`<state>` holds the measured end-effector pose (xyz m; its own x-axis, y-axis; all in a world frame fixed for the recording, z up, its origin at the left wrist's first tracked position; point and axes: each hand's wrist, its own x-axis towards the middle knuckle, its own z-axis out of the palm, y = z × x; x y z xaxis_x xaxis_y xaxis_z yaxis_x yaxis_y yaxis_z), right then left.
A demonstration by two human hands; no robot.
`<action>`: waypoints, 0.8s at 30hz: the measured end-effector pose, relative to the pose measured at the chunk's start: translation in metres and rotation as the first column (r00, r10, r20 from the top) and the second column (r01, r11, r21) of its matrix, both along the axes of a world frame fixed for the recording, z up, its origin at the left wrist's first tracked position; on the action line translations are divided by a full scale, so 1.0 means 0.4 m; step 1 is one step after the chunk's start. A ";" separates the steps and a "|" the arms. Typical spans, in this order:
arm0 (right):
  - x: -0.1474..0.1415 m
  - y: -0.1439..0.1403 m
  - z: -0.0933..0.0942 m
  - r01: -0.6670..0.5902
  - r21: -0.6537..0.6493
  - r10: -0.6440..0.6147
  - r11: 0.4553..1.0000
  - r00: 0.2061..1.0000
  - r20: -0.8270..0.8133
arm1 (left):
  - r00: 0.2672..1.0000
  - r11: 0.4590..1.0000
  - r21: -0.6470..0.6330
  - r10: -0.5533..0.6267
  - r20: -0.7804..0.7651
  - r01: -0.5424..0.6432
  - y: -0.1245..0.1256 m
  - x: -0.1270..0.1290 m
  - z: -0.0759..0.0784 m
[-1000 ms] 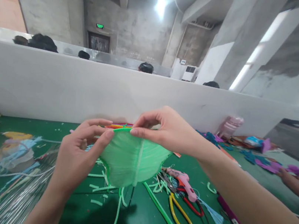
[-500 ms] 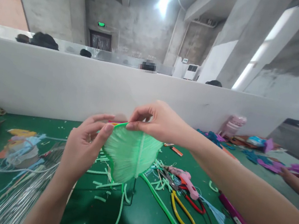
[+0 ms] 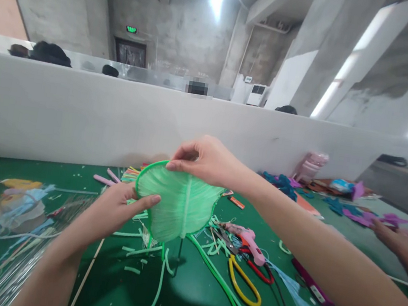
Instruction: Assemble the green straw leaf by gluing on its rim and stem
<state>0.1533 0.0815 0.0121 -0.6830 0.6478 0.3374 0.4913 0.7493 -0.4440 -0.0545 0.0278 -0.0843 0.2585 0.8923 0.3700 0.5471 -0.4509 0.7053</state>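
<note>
I hold a green fan-shaped piece (image 3: 177, 202) made of fine green threads inside a green cord rim, raised above the green table (image 3: 185, 303). My left hand (image 3: 119, 209) grips its left edge, thumb pressed on the front. My right hand (image 3: 205, 161) pinches the top rim from above. A white rib runs down the middle of the piece, and a thin dark stem and loose green cord ends hang below it.
Yellow-handled scissors (image 3: 241, 284), red-handled scissors and a pink glue gun (image 3: 248, 241) lie to the right among green cord scraps. Clear plastic wrap and coloured bits sit at the left. Another person's hand (image 3: 392, 240) rests at far right. A white partition (image 3: 80, 109) backs the table.
My left hand has slid lower on the piece's left edge. The piece has turned a little, showing more of its round rim, and the view has tilted slightly.
</note>
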 end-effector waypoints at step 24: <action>0.069 -0.166 -0.480 0.590 0.222 -0.346 0.777 0.694 -0.632 | 0.994 0.977 -0.189 0.105 0.026 -0.098 0.006 -0.051 -0.013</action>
<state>0.1810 0.0150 -0.1799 0.0479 0.5620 0.8258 0.5988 0.6456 -0.4741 -0.0748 0.0302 -0.0893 0.1530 0.9675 0.2011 0.5561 -0.2526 0.7918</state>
